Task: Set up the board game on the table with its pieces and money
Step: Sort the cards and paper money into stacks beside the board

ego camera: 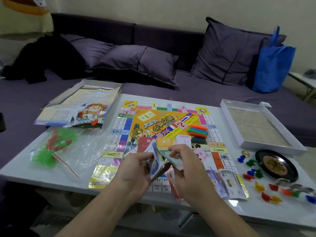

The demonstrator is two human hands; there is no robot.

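**Play money mid-sort, loose stacks at the near edge**

Nearest the camera, both hands work above the near edge of the board (164, 127). The left hand (135, 170) grips a thick stack of banknotes (156, 161) on edge, fingers curled round it. The right hand (186, 168) pinches a few greenish notes (172, 159) drawn off that stack. I judge the main risk here: the stack is held loosely and tilted, so a slip would fan notes over the board and undo the sorting.

Just right of the hands, the sorted piles of notes (229, 185) overhang the board's near right corner, close to the edge of the surface (256, 212); a brush from the right forearm could push them off. Beyond them, the small coloured tokens (259, 185) lie scattered and could be knocked or rolled toward the edge. The black spinner wheel (276, 165) sits close behind them.

On the left, the clear bag of green and red plastic pieces (56, 149) is unopened as far as I can tell. Mid-board lie the coloured bars (198, 130) and card decks.

Hard to make out: the notes' denominations, the cards under the hands, and the far white tray's (259, 127) contents. The box lid (80, 106) half rests on the sofa.
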